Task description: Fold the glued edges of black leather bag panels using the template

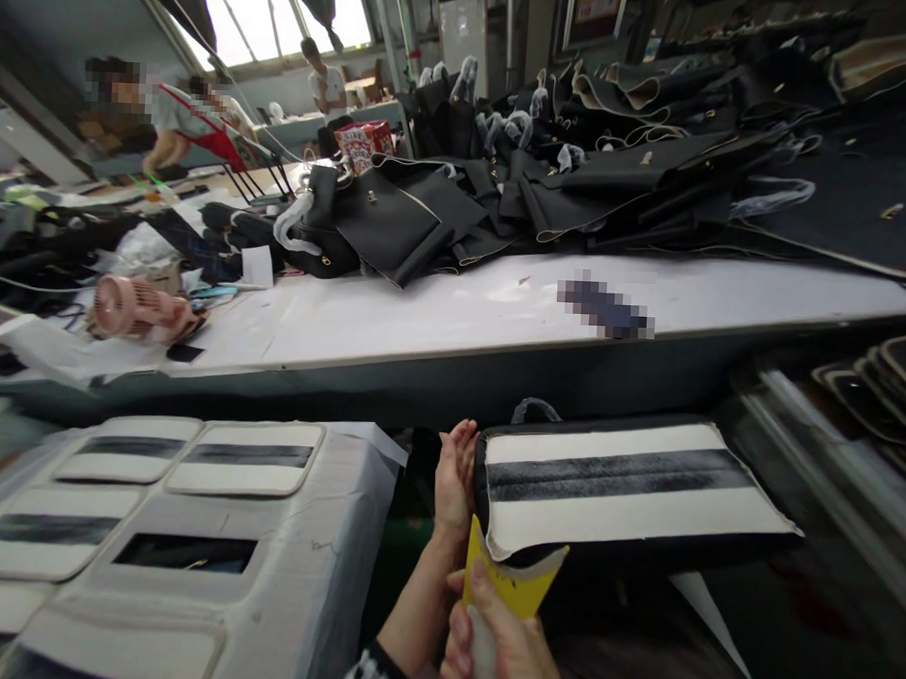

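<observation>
My right hand [511, 647] is wrapped around the pale handle of a scraper with a yellow, flared blade [521, 588]. The blade points up, close to the near left corner of a black bag [744, 554] lying in front of me. On the bag's upper face is a cream panel [602, 516] with a dark stripe along its middle and a slightly curling edge. My left hand [456, 480] rests against the bag's left end, its fingers stretched out. A clear-wrapped handle [536, 408] stands up at the bag's far side.
Left, a white-covered surface [339, 545] bears several cream panels [249, 458] with dark stripes. Beyond, a long white table [334, 319] carries piles of black bag pieces [504, 197] and a pink fan [143, 309]. Stacked panels [894, 374] are at right. People [181, 117] work farther back.
</observation>
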Available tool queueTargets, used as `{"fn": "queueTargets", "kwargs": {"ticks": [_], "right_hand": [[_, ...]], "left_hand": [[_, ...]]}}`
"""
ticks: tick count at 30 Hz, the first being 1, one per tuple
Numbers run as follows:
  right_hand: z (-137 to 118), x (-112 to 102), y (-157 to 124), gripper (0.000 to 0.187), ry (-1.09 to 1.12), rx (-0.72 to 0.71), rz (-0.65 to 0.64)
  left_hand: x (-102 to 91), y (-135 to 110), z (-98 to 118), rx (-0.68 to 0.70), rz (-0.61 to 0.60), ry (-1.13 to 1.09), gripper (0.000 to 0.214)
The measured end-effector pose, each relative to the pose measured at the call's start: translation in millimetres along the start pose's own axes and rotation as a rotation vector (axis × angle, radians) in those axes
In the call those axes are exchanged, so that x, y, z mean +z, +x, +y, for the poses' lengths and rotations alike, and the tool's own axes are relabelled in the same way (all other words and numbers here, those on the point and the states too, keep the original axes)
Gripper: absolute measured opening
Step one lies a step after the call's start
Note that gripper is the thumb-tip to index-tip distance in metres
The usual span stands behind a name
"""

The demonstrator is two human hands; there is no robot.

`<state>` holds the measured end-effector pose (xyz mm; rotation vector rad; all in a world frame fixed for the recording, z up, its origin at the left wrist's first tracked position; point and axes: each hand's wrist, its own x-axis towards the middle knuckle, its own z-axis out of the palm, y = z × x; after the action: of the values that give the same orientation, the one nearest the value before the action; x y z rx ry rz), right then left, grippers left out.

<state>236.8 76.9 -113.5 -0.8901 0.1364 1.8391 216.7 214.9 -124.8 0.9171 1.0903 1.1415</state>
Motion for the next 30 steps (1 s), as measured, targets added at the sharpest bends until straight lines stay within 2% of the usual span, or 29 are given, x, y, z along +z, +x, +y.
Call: {"fn": "queueTargets", "kwargs": {"ticks": [3,5,7,10,15,30], "right_hand": [[1,0,0,0.072,0.019,0.003,0.006],[2,-1,0,0.070,0.025,0.017,-0.006],[4,-3,2,0.067,0.032,0.021,-0.010],[5,-4,3,0.065,0.028,0.017,-0.008],[-1,-2,0,0.068,-0.045,0.001,-0.005],[-19,3,-11,0.058,-0.042,0.077,0.020]], "left_hand": [[2.2,-4,6,0.037,-0.085,-0.064,0.061],[3.4,-7,12,0.069,-0.155,0.000,0.054],[3.6,-10,17,0.109,-0.177,0.136,0.048],[3.1,-11,23,0.165,-0.157,0.294,0.046],[2.7,-10,27,0.198,-0.126,0.412,0.041],[6.4,-10,27,0.211,-0.079,0.499,0.036]]}}
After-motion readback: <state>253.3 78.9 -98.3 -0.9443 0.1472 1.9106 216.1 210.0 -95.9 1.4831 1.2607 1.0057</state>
